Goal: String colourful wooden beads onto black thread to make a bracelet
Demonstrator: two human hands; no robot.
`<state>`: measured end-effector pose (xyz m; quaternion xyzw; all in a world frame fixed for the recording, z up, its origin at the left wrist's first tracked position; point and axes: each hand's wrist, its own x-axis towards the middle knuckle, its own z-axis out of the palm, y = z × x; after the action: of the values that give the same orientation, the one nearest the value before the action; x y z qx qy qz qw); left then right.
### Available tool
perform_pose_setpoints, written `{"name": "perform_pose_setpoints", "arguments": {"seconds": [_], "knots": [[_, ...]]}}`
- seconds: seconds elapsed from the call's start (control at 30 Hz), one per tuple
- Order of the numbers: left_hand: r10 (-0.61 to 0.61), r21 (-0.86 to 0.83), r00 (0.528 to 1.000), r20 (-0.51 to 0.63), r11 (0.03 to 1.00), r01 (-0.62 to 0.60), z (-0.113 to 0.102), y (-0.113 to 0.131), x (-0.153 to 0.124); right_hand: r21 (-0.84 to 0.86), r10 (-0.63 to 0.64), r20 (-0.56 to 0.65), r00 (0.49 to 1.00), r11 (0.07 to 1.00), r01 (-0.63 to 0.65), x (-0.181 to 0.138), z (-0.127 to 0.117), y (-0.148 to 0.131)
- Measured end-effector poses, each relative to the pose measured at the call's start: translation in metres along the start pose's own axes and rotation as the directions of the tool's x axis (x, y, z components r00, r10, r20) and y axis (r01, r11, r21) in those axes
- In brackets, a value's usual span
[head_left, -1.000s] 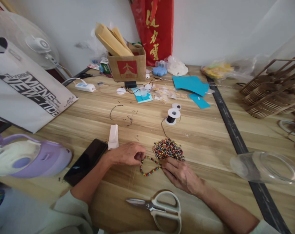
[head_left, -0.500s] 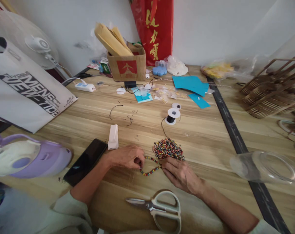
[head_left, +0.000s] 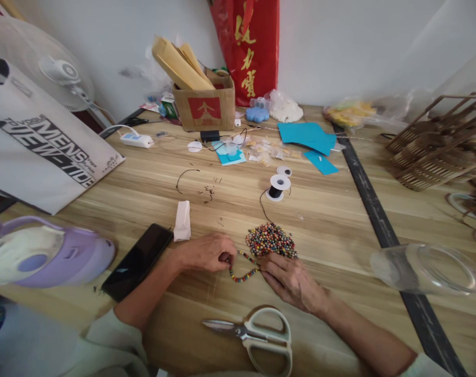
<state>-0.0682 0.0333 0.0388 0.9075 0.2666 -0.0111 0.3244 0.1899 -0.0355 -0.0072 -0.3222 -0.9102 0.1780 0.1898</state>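
Observation:
A string of small multicoloured beads (head_left: 243,278) lies in a loop on the wooden table between my hands. My left hand (head_left: 212,252) has its fingers closed on the loop's left side. At the right side, my right hand (head_left: 290,277) is closed with its fingertips on the strand's other end, palm down. Just beyond the right hand is a heap of loose beads (head_left: 271,240), partly covered by its fingers. A black cord runs from the heap to a white spool (head_left: 279,187). Nearer to me lie scissors (head_left: 243,331) with pale handles.
On the left are a black phone (head_left: 139,261), a folded white paper (head_left: 182,221) and a purple bottle (head_left: 65,251). A clear plastic jar (head_left: 422,268) lies at the right. Blue sheets (head_left: 306,137), a cardboard box (head_left: 206,107) and small bags stand or lie farther back.
My left hand has shifted slightly to the right, and the left side of the bead loop has moved with it. My right hand stays almost still.

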Motion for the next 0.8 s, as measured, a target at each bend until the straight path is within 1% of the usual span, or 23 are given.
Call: {"name": "perform_pose_setpoints", "arguments": {"seconds": [0.3, 0.47, 0.67, 0.8], "knots": [[0.010, 0.024, 1.000, -0.027, 1.000, -0.009, 0.0023, -0.0011, 0.0010, 0.001, -0.010, 0.002, 1.000, 1.000, 0.010, -0.0003, 0.0015, 0.0012], [0.018, 0.024, 1.000, -0.017, 1.000, -0.018, 0.0022, -0.0031, -0.0002, 0.000, -0.014, -0.014, 1.000, 1.000, 0.014, -0.0006, 0.0022, 0.0020], [0.012, 0.037, 1.000, -0.001, 0.999, -0.012, -0.0016, -0.0005, -0.0015, 0.019, -0.001, 0.008, 1.000, 1.000, 0.001, -0.0008, 0.0025, 0.0023], [0.013, 0.019, 1.000, 0.014, 1.000, -0.013, -0.0030, 0.0005, -0.0016, 0.021, -0.007, -0.008, 1.000, 1.000, 0.008, -0.0004, 0.0016, 0.0014]]}}
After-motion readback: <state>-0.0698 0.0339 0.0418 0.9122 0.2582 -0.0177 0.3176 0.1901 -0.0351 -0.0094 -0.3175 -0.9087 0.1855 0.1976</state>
